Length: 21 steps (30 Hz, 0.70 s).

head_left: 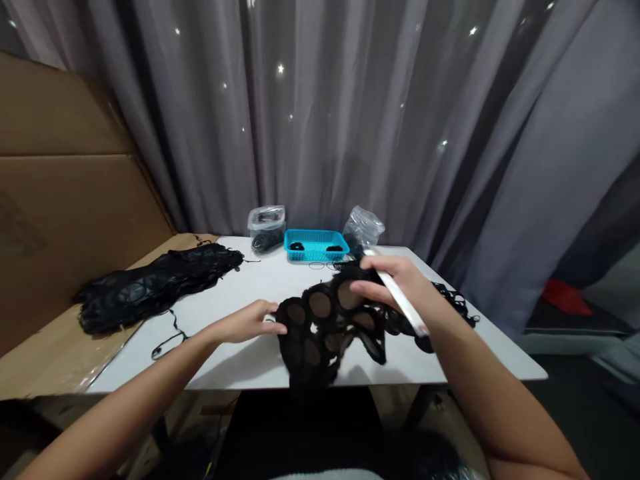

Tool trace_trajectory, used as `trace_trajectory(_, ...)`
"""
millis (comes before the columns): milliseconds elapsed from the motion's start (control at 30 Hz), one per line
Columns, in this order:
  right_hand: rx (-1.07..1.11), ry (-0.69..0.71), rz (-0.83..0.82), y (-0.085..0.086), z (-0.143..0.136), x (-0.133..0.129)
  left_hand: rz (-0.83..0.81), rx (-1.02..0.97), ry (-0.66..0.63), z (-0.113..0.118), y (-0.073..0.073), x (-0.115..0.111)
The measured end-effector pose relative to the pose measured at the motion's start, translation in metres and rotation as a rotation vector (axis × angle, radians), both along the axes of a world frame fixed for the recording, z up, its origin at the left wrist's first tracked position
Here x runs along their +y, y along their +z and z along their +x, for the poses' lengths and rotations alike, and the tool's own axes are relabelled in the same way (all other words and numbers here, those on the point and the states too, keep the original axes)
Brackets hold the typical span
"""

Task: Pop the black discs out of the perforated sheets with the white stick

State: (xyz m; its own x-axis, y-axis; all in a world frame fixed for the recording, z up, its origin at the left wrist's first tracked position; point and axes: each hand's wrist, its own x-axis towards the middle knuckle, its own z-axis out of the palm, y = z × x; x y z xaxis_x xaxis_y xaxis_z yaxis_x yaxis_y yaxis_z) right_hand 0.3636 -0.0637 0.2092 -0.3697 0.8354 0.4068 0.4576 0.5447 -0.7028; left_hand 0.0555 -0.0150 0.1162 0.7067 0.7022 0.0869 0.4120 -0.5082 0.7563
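Observation:
A black openwork piece made of joined rings (320, 305) is held up over the front of the white table and hangs past its edge. My left hand (253, 321) pinches the piece's left corner between thumb and fingers. On the right, my right hand (395, 283) is closed round a long white tool (404, 300), with thumb and fingers at the piece's upper right part. The tool slants down to the right across the palm; its far tip is hard to make out. More black ringed material trails under my right hand onto the table.
A teal basket (316, 256) with black coils stands at the back, between a clear tub (267, 220) and a clear plastic bag (365, 227). A black pile (160, 283) lies left, beside a large cardboard box (65, 200). Loose black cord (173, 337) lies near the front left.

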Motion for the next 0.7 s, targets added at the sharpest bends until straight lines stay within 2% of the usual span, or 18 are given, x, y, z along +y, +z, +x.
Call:
trace_trajectory(67, -0.076, -0.093, 0.060, 0.010, 0.019, -0.021, -0.042, -0.009, -0.029, -0.017, 0.006, -0.007)
trace_trajectory(133, -0.094, -0.168, 0.049, 0.011, 0.037, -0.030, -0.101, -0.086, 0.058, -0.033, 0.019, -0.009)
trace_trajectory(200, -0.098, -0.212, 0.010, 0.002, 0.050, -0.019, -0.116, -0.072, 0.136, -0.043, 0.029, -0.002)
trace_trajectory(267, -0.117, -0.213, -0.022, -0.023, 0.055, 0.012, -0.097, 0.030, 0.206, -0.047, 0.030, 0.014)
trace_trajectory(333, -0.119, -0.193, -0.082, -0.064, 0.052, 0.053, -0.029, 0.126, 0.303, -0.046, 0.017, 0.038)
trace_trajectory(433, -0.142, -0.182, -0.222, -0.133, 0.036, 0.106, 0.005, 0.189, 0.364, -0.043, -0.019, 0.073)
trace_trajectory(500, -0.193, -0.204, -0.231, -0.169, 0.026, 0.130, 0.045, 0.232, 0.384, -0.045, -0.042, 0.092)
trace_trajectory(600, -0.238, -0.223, -0.226, -0.198, 0.019, 0.152, 0.101, 0.294, 0.385, -0.051, -0.063, 0.114)
trace_trajectory(700, -0.270, -0.233, -0.221, -0.206, 0.020, 0.165, 0.162, 0.364, 0.403, -0.058, -0.071, 0.128)
